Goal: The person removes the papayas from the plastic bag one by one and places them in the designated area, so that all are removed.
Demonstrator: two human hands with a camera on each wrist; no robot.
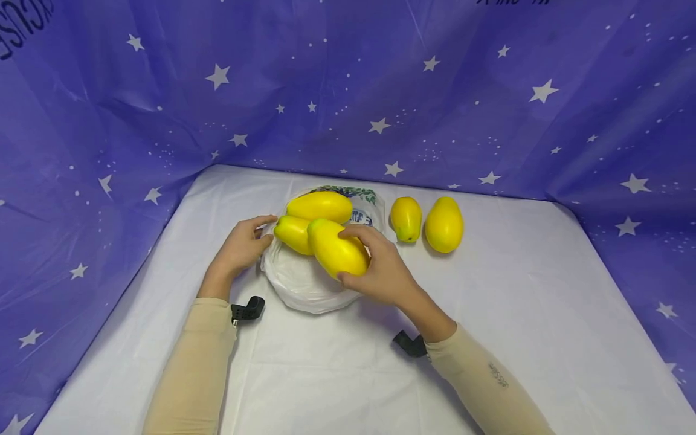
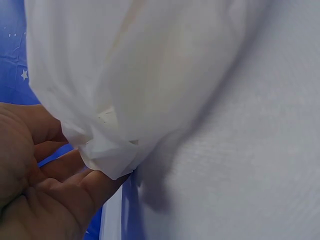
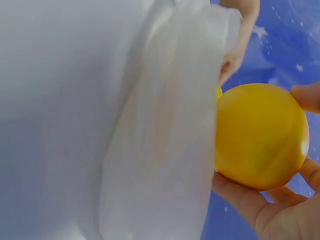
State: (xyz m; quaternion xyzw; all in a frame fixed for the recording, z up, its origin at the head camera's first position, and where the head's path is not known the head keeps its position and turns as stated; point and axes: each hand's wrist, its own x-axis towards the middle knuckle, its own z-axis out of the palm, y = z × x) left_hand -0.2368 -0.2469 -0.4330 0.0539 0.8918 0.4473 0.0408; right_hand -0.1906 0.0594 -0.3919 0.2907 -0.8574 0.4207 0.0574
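Observation:
A white plastic bag (image 1: 304, 293) with its mouth spread open lies on the table. My left hand (image 1: 241, 248) holds the bag's left rim; in the left wrist view its fingers (image 2: 65, 165) are partly behind the white plastic (image 2: 150, 75). Over the bag's mouth, my right hand (image 1: 383, 272) grips a yellow papaya (image 1: 334, 244), its green tip pointing up and left. The right wrist view has this papaya (image 3: 262, 135) between thumb and fingers, beside the bag's wall (image 3: 160, 150). Two more papayas, one behind (image 1: 321, 206) and one nearer (image 1: 293, 234), lie in the bag.
To the right of the bag, two papayas, a smaller one (image 1: 406, 219) and a larger one (image 1: 444, 225), stand on the white tablecloth (image 1: 516, 290). A purple star-printed curtain (image 1: 348, 90) rises at the table's back and sides. Black wrist cameras (image 1: 248, 309) sit by both sleeves.

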